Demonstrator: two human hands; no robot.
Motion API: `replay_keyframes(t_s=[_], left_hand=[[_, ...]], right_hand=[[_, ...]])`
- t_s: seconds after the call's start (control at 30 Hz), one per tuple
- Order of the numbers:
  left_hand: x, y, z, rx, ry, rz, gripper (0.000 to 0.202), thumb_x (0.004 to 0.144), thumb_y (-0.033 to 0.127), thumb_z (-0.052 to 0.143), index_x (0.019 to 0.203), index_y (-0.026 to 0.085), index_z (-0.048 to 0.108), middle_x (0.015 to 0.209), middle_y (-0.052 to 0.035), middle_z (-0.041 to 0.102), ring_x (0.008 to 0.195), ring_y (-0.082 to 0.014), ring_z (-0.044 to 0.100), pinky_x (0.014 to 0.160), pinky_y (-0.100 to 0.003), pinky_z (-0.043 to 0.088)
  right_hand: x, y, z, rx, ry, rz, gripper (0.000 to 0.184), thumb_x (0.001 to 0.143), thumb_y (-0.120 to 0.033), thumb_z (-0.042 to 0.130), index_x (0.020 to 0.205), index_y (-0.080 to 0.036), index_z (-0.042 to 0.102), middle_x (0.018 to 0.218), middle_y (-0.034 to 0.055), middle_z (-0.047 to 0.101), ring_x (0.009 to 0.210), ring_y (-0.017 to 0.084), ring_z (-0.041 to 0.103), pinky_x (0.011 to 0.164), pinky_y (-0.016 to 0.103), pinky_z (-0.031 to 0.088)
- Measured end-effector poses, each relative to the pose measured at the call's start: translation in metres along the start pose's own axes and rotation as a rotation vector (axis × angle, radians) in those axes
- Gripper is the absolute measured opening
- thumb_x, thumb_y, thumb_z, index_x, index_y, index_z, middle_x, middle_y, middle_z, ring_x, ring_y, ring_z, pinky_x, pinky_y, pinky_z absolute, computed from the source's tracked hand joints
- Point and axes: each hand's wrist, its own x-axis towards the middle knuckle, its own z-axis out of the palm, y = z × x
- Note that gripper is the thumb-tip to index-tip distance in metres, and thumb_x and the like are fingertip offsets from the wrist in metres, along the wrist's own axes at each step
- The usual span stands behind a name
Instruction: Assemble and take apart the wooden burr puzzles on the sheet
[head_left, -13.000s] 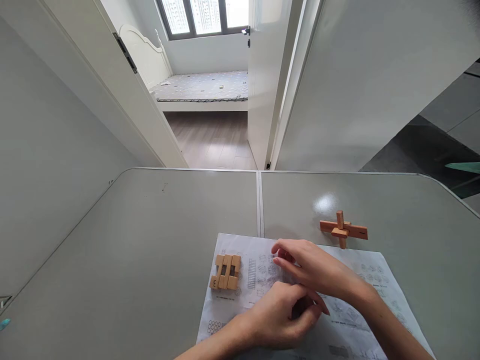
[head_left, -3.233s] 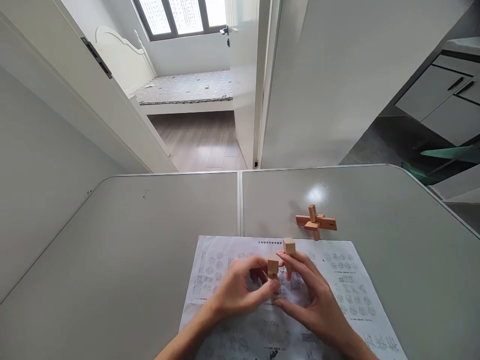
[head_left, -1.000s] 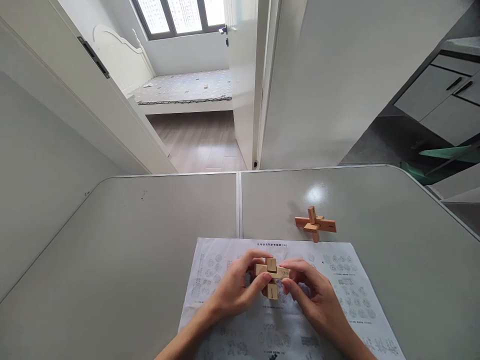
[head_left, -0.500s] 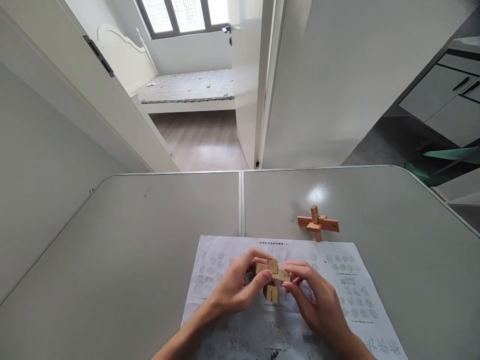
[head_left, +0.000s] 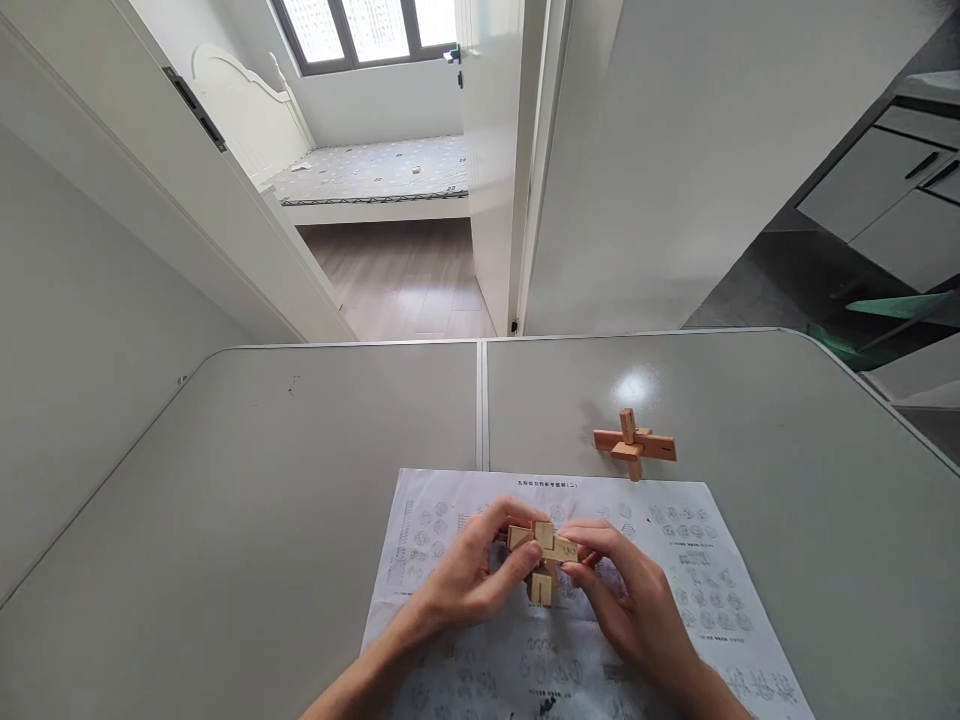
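A light wooden interlocking puzzle [head_left: 541,588], made of several short blocks crossing each other, is held between my two hands over the printed sheet. My left hand [head_left: 480,570] grips it from the left, thumb on the front and fingers behind. On the other side, my right hand [head_left: 626,580] pinches the end of the block that sticks out to the right. The fingers hide parts of the puzzle's back and sides. Beneath lies a white sheet [head_left: 720,560] covered with small line drawings and printed characters.
A second, reddish wooden cross-shaped puzzle [head_left: 634,447] stands just past the sheet's top edge, right of centre. The grey table [head_left: 225,520] has a seam down its middle and a raised pale rim. Beyond it are a wall, an open door [head_left: 495,150] and a bed [head_left: 375,170].
Both hands keep their hold on the light puzzle, which has tilted very slightly. The whole view has shifted a little; the reddish puzzle stays in place.
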Motion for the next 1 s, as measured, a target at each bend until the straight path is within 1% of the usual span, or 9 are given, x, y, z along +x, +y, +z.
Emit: replay_keyframes(t_s=[0.07, 0.17, 0.3, 0.43, 0.53, 0.6, 0.67, 0.8, 1.0], left_hand=[[0.0, 0.001, 0.002, -0.037, -0.001, -0.03, 0.042, 0.106, 0.057, 0.056, 0.119, 0.018, 0.062, 0.085, -0.0033, 0.065, 0.075, -0.0156, 0.06, 0.07, -0.026, 0.047], [0.002, 0.004, 0.005, -0.136, 0.023, -0.096, 0.045, 0.104, 0.061, 0.059, 0.117, 0.018, 0.059, 0.093, -0.005, 0.067, 0.079, -0.0161, 0.062, 0.071, -0.026, 0.05], [0.005, 0.008, 0.005, -0.174, 0.113, -0.131, 0.051, 0.101, 0.067, 0.06, 0.116, 0.018, 0.062, 0.089, -0.0026, 0.065, 0.079, -0.0152, 0.061, 0.071, -0.024, 0.05], [0.009, 0.007, 0.001, -0.247, 0.184, -0.165, 0.057, 0.1, 0.071, 0.059, 0.122, 0.018, 0.063, 0.088, -0.0016, 0.066, 0.066, -0.0124, 0.057, 0.062, -0.024, 0.049], [0.011, 0.006, -0.001, -0.324, 0.176, -0.18, 0.059, 0.102, 0.069, 0.057, 0.129, 0.017, 0.062, 0.091, -0.0026, 0.069, 0.057, -0.0096, 0.053, 0.058, -0.025, 0.048], [0.012, 0.005, 0.0, -0.358, 0.174, -0.182, 0.06, 0.103, 0.069, 0.056, 0.132, 0.017, 0.062, 0.091, -0.0029, 0.069, 0.057, -0.0095, 0.053, 0.059, -0.025, 0.048], [0.013, 0.005, 0.0, -0.384, 0.176, -0.196, 0.06, 0.102, 0.069, 0.056, 0.133, 0.018, 0.064, 0.092, -0.0031, 0.069, 0.059, -0.0107, 0.054, 0.06, -0.026, 0.049], [0.012, 0.003, 0.0, -0.398, 0.219, -0.224, 0.056, 0.1, 0.068, 0.06, 0.126, 0.019, 0.067, 0.095, -0.0038, 0.069, 0.065, -0.0129, 0.056, 0.06, -0.025, 0.05], [0.012, -0.002, -0.005, -0.365, 0.292, -0.23, 0.046, 0.099, 0.064, 0.063, 0.115, 0.021, 0.067, 0.085, -0.0009, 0.065, 0.066, -0.0127, 0.054, 0.061, -0.022, 0.047]], right_hand=[[0.0, 0.001, 0.0, 0.025, -0.012, 0.032, 0.011, 0.108, -0.031, 0.063, 0.116, -0.027, 0.07, 0.098, 0.004, 0.077, 0.067, 0.016, 0.071, 0.06, 0.025, 0.062], [-0.001, 0.003, -0.001, 0.058, -0.038, 0.127, 0.014, 0.108, -0.034, 0.062, 0.116, -0.027, 0.071, 0.088, 0.002, 0.074, 0.065, 0.016, 0.069, 0.058, 0.024, 0.059], [-0.002, 0.004, -0.001, 0.059, -0.049, 0.229, 0.018, 0.108, -0.038, 0.064, 0.121, -0.026, 0.068, 0.082, -0.0003, 0.069, 0.066, 0.016, 0.068, 0.06, 0.025, 0.059], [-0.002, 0.005, 0.002, -0.041, -0.078, 0.181, 0.018, 0.106, -0.034, 0.066, 0.123, -0.027, 0.065, 0.103, 0.0051, 0.071, 0.079, 0.019, 0.071, 0.069, 0.029, 0.062], [-0.001, 0.004, 0.003, -0.115, -0.126, 0.111, 0.025, 0.103, -0.031, 0.068, 0.128, -0.028, 0.064, 0.122, 0.0105, 0.069, 0.105, 0.026, 0.073, 0.085, 0.036, 0.065], [0.0, 0.003, 0.004, -0.157, -0.155, 0.075, 0.032, 0.101, -0.03, 0.07, 0.132, -0.029, 0.062, 0.129, 0.0118, 0.066, 0.117, 0.029, 0.071, 0.095, 0.041, 0.065], [0.0, 0.003, 0.004, -0.191, -0.177, 0.05, 0.037, 0.099, -0.029, 0.072, 0.135, -0.03, 0.061, 0.131, 0.0121, 0.066, 0.12, 0.031, 0.07, 0.1, 0.045, 0.064], [-0.001, 0.003, 0.004, -0.224, -0.207, 0.028, 0.043, 0.096, -0.028, 0.073, 0.137, -0.029, 0.061, 0.13, 0.0132, 0.066, 0.118, 0.032, 0.071, 0.099, 0.048, 0.065], [-0.005, 0.007, 0.005, -0.247, -0.248, 0.016, 0.044, 0.097, -0.025, 0.071, 0.139, -0.029, 0.057, 0.127, 0.0133, 0.066, 0.116, 0.032, 0.069, 0.098, 0.049, 0.064]])
